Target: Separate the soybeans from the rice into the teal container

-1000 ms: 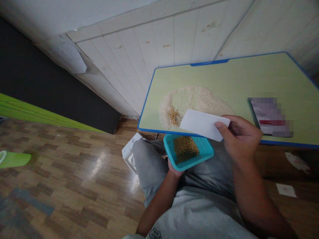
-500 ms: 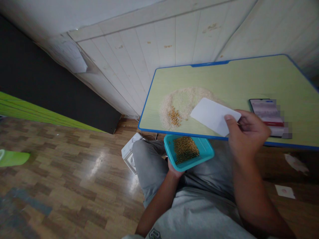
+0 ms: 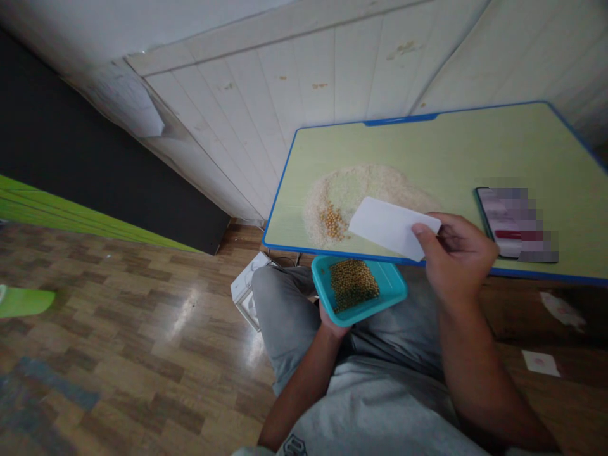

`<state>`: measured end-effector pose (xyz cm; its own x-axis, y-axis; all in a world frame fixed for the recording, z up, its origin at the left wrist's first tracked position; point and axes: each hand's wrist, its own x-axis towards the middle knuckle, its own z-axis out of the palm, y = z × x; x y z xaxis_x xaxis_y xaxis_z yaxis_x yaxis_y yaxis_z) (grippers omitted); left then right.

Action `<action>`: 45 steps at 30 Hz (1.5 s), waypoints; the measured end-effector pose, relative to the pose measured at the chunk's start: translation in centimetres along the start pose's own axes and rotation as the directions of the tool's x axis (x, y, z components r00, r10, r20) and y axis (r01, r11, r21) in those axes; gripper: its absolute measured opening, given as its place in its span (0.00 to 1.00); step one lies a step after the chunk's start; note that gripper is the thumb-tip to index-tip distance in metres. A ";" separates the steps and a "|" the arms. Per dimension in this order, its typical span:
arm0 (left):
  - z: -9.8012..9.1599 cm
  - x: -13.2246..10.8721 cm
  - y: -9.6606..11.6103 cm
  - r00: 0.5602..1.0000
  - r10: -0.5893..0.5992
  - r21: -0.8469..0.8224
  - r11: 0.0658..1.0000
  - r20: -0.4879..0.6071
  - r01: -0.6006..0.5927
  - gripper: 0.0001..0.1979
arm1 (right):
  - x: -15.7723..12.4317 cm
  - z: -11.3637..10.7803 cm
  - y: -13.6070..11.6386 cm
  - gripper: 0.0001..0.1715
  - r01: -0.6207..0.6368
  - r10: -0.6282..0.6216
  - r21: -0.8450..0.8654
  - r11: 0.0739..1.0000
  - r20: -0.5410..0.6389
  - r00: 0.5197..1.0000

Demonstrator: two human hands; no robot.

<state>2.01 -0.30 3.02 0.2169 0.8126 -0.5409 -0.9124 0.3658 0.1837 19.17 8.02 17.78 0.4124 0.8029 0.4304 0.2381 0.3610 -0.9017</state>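
Observation:
My right hand pinches a white card and holds it over the green table, its left end close to a small heap of yellow beans. The beans lie inside a ring of white rice spread on the table. My left hand grips the underside of a teal tray that holds yellow beans. The tray sits just below the table's near blue edge, over my lap.
A phone lies on the table to the right of my hand. A white panelled wall stands behind the table. A white box sits on the wooden floor by my knee, and paper scraps lie on the floor at right.
The card swung out to the right over the table half a second ago and has now come back left, close to the bean heap. The tray has stayed put.

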 end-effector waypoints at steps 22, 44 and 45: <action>-0.1 0.4 0.1 0.997 -0.007 -0.037 0.999 0.079 0.010 0.35 | -0.2 0.0 0.8 0.04 0.071 -0.075 0.034 0.997 0.130 0.989; 0.9 0.3 0.5 0.997 0.015 -0.031 0.999 -0.080 -0.017 0.30 | -0.3 0.1 0.8 0.05 0.085 -0.087 0.022 0.996 0.141 0.986; 1.1 0.2 0.5 0.995 0.012 -0.019 1.000 -0.104 -0.014 0.29 | -0.3 0.0 0.9 0.05 0.085 -0.087 0.018 0.996 0.147 0.985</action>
<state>1.97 0.57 3.87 0.1687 0.7654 -0.6210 -0.9217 0.3457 0.1758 19.21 8.13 16.89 0.2565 0.8296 0.4960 0.2560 0.4366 -0.8625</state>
